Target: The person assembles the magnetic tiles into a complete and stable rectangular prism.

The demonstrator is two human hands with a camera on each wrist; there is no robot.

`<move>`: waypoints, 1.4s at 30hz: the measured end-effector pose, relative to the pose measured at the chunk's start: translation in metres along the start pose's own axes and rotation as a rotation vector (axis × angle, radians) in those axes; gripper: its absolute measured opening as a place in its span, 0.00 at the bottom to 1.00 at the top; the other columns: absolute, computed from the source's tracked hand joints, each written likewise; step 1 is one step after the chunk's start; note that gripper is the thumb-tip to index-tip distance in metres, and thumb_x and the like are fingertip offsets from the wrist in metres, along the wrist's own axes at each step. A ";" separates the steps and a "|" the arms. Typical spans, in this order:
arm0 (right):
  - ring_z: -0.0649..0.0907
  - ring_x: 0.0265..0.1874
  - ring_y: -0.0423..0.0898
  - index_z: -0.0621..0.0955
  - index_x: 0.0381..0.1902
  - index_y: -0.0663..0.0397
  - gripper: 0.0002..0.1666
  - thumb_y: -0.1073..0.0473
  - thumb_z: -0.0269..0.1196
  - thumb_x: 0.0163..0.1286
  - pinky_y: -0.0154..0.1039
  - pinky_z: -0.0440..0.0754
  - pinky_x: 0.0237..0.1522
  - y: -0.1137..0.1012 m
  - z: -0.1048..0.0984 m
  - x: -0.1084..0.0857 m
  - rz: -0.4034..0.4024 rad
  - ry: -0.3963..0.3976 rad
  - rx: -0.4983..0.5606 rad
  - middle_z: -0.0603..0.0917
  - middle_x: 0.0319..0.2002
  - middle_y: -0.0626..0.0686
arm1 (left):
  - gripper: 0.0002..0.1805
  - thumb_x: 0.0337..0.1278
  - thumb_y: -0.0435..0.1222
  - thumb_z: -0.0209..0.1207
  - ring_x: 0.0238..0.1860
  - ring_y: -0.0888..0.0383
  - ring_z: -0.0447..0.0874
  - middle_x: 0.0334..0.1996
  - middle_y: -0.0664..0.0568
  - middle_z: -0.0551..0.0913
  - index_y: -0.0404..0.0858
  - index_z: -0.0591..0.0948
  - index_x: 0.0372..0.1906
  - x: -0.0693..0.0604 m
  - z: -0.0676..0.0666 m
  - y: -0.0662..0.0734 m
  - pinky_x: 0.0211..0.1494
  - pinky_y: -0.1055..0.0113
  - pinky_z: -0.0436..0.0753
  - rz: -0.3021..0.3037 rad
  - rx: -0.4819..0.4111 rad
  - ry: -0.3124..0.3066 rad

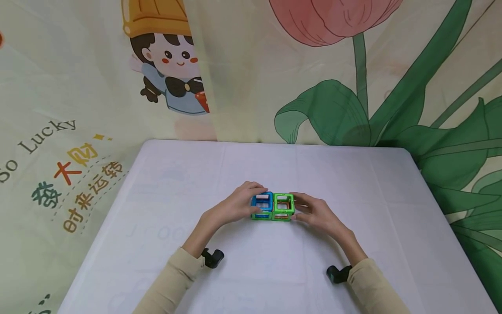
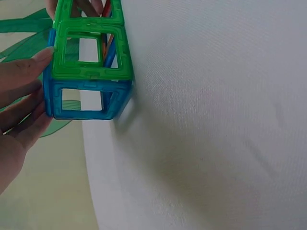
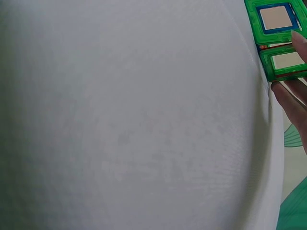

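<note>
Two cubes built of see-through magnetic tiles stand side by side on the white table. The left cube (image 1: pixel 262 202) has a blue top and a green front; the right cube (image 1: pixel 283 203) shows green on top and front. My left hand (image 1: pixel 236 205) grips the left cube, thumb at the near side and fingers toward the back. At the other end, my right hand (image 1: pixel 320 214) holds the right cube between thumb and bent fingers. In the left wrist view, a blue end tile (image 2: pixel 81 103) faces the camera. Some red or orange shows inside the right cube.
White cloth covers the table (image 1: pixel 251 270), its far edge running along a printed curtain (image 1: pixel 243 78) with a cartoon figure and large green leaves. A black wrist camera (image 1: pixel 213 258) sits on the left wrist, another camera (image 1: pixel 338 274) on the right.
</note>
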State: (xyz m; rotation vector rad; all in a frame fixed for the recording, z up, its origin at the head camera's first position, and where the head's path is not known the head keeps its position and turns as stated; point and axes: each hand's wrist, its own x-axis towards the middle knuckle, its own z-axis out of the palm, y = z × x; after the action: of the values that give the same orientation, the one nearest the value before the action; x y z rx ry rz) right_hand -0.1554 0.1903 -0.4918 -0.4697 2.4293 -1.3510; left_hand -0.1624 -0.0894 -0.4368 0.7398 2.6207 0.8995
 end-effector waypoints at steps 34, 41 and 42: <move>0.77 0.69 0.60 0.68 0.76 0.53 0.42 0.66 0.71 0.67 0.48 0.79 0.65 0.002 0.002 0.004 0.011 0.006 0.056 0.74 0.71 0.61 | 0.49 0.55 0.33 0.74 0.72 0.43 0.72 0.71 0.40 0.71 0.36 0.61 0.79 -0.011 0.028 -0.045 0.74 0.51 0.72 -0.126 -0.457 0.057; 0.74 0.72 0.60 0.69 0.76 0.53 0.42 0.66 0.72 0.65 0.44 0.78 0.66 0.002 0.002 0.007 0.005 0.019 0.116 0.75 0.70 0.61 | 0.49 0.54 0.34 0.75 0.73 0.42 0.69 0.71 0.40 0.71 0.38 0.62 0.79 -0.007 0.026 -0.049 0.73 0.54 0.73 -0.133 -0.490 0.061; 0.74 0.72 0.59 0.69 0.76 0.53 0.42 0.66 0.72 0.65 0.44 0.78 0.66 0.002 0.002 0.009 0.005 0.017 0.121 0.75 0.70 0.60 | 0.49 0.54 0.34 0.75 0.73 0.42 0.69 0.72 0.40 0.70 0.39 0.62 0.79 -0.006 0.025 -0.050 0.73 0.54 0.74 -0.139 -0.493 0.062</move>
State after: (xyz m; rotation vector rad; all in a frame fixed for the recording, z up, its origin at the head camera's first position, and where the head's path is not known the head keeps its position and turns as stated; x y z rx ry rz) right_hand -0.1627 0.1866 -0.4956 -0.4231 2.3433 -1.4954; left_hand -0.1658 -0.1145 -0.4872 0.3999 2.3106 1.4619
